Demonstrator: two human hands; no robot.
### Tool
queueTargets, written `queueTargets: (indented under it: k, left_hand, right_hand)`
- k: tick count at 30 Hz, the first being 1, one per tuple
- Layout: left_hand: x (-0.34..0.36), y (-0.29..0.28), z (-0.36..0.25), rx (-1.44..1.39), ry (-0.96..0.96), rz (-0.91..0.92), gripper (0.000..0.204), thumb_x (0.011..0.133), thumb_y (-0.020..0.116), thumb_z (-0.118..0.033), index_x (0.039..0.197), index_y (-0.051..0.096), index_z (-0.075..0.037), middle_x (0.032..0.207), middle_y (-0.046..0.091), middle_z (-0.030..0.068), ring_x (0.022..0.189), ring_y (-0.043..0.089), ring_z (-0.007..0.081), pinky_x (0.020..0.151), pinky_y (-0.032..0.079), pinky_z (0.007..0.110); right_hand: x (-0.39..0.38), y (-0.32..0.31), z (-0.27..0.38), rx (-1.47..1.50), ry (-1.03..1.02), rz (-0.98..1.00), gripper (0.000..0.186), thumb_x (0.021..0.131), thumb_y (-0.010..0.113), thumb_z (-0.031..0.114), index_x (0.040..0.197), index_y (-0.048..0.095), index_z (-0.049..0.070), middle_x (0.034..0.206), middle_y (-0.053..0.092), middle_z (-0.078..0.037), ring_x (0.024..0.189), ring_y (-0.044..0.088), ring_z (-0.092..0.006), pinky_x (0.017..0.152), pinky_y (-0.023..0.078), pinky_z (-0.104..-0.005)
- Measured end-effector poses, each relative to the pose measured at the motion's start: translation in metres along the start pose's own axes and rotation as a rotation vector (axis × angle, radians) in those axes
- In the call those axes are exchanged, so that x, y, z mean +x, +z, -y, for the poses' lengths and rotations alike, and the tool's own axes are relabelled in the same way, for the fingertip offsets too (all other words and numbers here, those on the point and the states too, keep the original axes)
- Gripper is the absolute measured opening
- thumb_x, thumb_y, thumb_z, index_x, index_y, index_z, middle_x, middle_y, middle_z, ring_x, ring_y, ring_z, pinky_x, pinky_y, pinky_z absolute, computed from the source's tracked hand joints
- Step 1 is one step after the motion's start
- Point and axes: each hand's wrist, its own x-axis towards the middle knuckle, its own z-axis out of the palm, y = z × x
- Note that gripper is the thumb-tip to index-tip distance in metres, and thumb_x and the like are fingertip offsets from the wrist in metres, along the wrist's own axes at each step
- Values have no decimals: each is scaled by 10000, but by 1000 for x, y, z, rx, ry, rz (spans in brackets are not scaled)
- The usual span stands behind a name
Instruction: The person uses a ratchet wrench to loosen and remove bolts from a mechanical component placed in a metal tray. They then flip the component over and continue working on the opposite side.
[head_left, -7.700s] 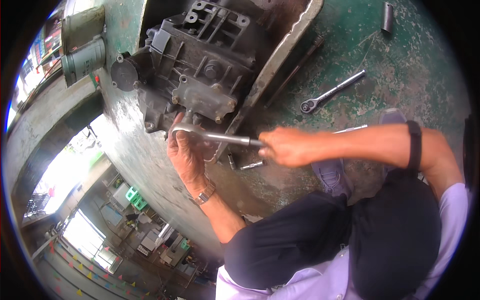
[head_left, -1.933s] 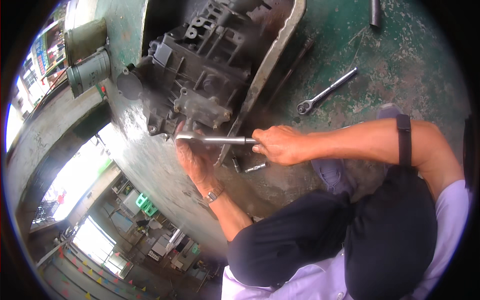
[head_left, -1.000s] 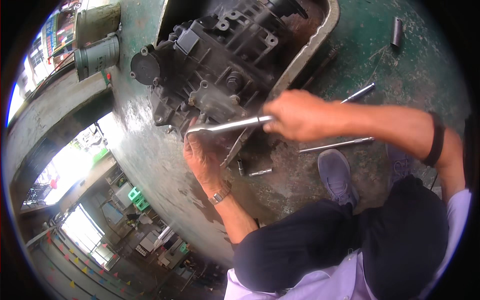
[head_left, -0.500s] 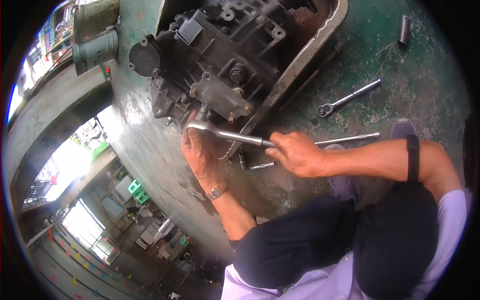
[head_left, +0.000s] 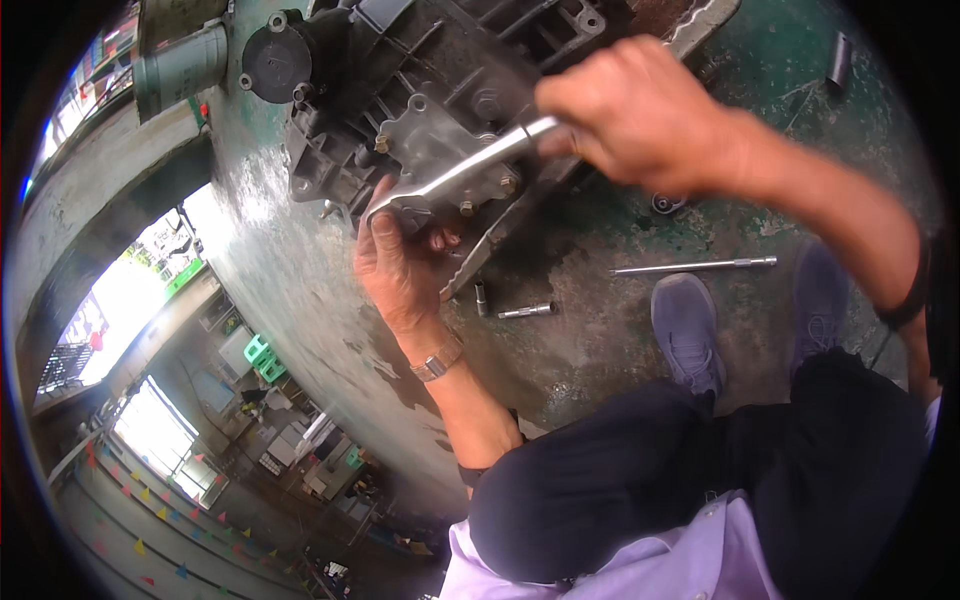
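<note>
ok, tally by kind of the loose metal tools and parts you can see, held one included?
Wrench (right hand on its handle, left hand at its head): 1
Long silver bar: 1
Short metal pieces: 2
Grey tube: 1
Round-ended tool, partly hidden: 1
Total visible: 6; the right arm may hide more.

Right grip round wrench handle; left grip around wrench head, near dark casing.
</note>
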Motion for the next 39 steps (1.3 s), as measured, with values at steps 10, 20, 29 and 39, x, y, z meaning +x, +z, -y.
queueTargets:
  k: [10,20,29,39]
  left_hand:
    - [7,6,-8,-18,-14,-28,475,953,621,-316,1256,536,39,929,656,113,686,576,155,596,495,284]
    - [3,-1,-5,54,-29,46,507,961,595,-380,1274,551,16,906,656,134,663,567,178,583,503,317]
    - [8,8,-10,-15,-26,39,468,972,588,-345,1254,539,25,905,659,142,610,574,180,554,510,328]
    - [4,7,-9,-105,-79,-22,475,929,665,-241,1292,528,31,866,675,125,562,616,180,481,527,288]
  right_hand:
    - [7,-25,7,264,214,568,298,917,615,299,994,668,17,874,671,-207,860,658,-383,779,515,-480]
    - [-44,42,19,269,229,-5,188,870,679,260,831,611,88,687,615,-142,628,628,-338,548,484,-420]
    - [9,-32,1,185,204,506,267,903,635,299,966,663,40,844,674,-199,823,670,-370,743,523,-459]
    - [-32,22,37,213,300,16,234,860,685,260,773,570,76,626,581,-144,608,617,-346,574,466,-463]
